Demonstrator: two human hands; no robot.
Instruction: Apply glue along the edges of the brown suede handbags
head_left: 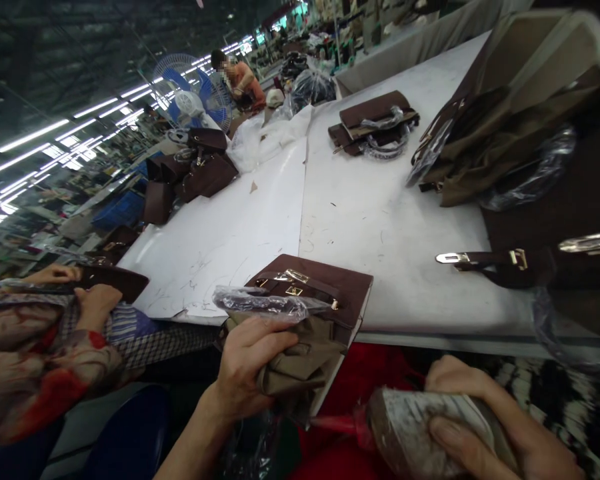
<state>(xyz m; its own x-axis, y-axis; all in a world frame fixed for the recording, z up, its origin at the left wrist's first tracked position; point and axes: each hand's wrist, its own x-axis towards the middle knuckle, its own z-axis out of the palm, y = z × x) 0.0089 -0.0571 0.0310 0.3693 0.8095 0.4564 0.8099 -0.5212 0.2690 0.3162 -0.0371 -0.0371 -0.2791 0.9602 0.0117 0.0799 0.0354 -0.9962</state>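
Observation:
A dark brown handbag (pixel 350 287) with gold fittings and a plastic-wrapped handle lies at the table's front edge, its olive lining (pixel 305 360) pulled out toward me. My left hand (pixel 253 363) is closed on the bag, fingers over the lining just below the wrapped handle. In my right hand (pixel 470 413) is a squeeze bottle (pixel 405 417) with a worn pale label and a red nozzle (pixel 340 423). The nozzle points left at the lower edge of the bag's lining; whether its tip touches there I cannot tell.
On the white table (pixel 380 227) lie another brown handbag (pixel 375 123), a pile of bags (pixel 195 173) at the far left and large bags (pixel 530 153) at the right. A co-worker's hands (pixel 97 300) hold a brown piece at left. A blue fan (pixel 190 100) stands behind.

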